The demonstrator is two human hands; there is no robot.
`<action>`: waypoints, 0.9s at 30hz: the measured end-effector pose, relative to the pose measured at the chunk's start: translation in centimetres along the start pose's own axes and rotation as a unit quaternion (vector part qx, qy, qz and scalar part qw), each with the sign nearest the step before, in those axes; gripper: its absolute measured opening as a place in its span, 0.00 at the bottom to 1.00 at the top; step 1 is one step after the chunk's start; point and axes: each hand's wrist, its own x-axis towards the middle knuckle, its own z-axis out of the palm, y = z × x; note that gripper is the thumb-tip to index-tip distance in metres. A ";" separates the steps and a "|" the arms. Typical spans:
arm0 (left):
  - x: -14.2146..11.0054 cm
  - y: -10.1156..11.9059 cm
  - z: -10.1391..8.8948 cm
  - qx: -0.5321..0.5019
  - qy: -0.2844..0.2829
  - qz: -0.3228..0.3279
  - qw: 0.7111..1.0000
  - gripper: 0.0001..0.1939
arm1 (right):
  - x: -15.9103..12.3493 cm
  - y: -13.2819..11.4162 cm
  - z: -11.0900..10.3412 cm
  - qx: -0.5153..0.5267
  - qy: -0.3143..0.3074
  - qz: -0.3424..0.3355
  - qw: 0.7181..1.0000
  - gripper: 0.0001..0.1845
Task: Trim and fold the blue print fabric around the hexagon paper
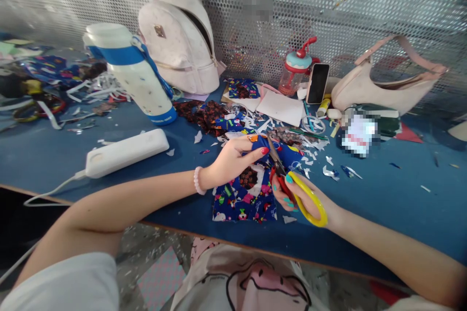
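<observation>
Blue fabric (291, 156) between left fingers (257, 154)

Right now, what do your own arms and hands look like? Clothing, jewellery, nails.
Both hands are bare, no gloves. Left hand: nails painted red and orange, pale pink round-bead bracelet at the wrist, short white sleeve on the upper arm. Right hand: turquoise nails, nothing visible on the wrist.

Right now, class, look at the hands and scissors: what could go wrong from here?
The left hand pinches the blue cloth close to the scissors' blades, so a fingertip could get nicked. The printed fabric panel just below might be snipped by accident. White scraps litter the desk, so small offcuts could get lost.
</observation>
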 end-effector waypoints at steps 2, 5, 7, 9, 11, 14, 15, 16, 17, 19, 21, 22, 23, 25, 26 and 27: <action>0.0 -0.2 0.0 0.022 0.018 -0.009 1.000 0.32 | -0.1 -0.1 0.3 -0.003 0.014 0.007 1.000 0.30; 0.0 -0.4 -0.2 0.020 0.031 -0.021 0.999 0.31 | -0.1 -0.2 0.2 -0.001 0.009 0.005 1.000 0.29; 0.1 -0.5 -0.2 -0.005 0.023 -0.024 0.999 0.29 | -0.1 -0.1 0.1 0.002 0.007 0.002 1.000 0.28; 0.1 -0.5 -0.3 -0.020 0.012 -0.027 0.999 0.24 | -0.1 0.0 0.0 0.004 0.009 0.001 1.000 0.28; 0.0 -0.6 -0.2 -0.009 0.010 -0.025 1.000 0.23 | 0.0 0.2 -0.1 0.006 0.014 0.005 1.000 0.28; -0.1 -0.8 -0.2 0.027 0.005 -0.005 1.000 0.24 | 0.1 0.5 -0.2 0.019 0.013 0.009 1.000 0.27; -0.1 -0.8 -0.2 0.037 0.002 0.004 0.999 0.25 | 0.1 0.6 -0.3 0.025 0.009 0.009 1.000 0.26; -0.1 -0.9 -0.1 0.044 -0.001 0.014 0.999 0.25 | 0.1 0.8 -0.4 0.033 0.003 0.009 0.999 0.25; -0.1 -0.9 -0.1 0.049 -0.002 0.022 0.999 0.25 | 0.1 0.9 -0.5 0.040 -0.001 0.009 0.999 0.24; 0.0 -0.8 -0.1 0.053 0.002 0.036 0.998 0.25 | 0.1 1.1 -0.6 0.054 -0.007 0.012 0.998 0.23; 0.0 -0.6 -0.2 0.055 0.003 0.045 0.997 0.26 | 0.1 1.3 -0.7 0.064 -0.010 0.016 0.998 0.23; 0.0 -0.5 -0.2 0.056 0.001 0.046 0.997 0.26 | 0.0 1.3 -0.7 0.067 -0.010 0.019 0.998 0.24; 0.0 -0.5 -0.2 0.057 0.000 0.044 0.997 0.26 | 0.0 1.3 -0.7 0.069 -0.008 0.021 0.997 0.24; 0.0 -0.4 -0.2 0.055 -0.004 0.038 0.998 0.26 | -0.1 1.3 -0.6 0.069 -0.008 0.025 0.997 0.24; 0.0 -0.4 -0.2 0.051 -0.006 0.034 0.998 0.25 | -0.2 1.2 -0.6 0.068 -0.007 0.026 0.997 0.24; 0.0 -0.5 -0.2 0.045 -0.008 0.031 0.998 0.25 | -0.3 1.2 -0.6 0.067 -0.004 0.027 0.997 0.24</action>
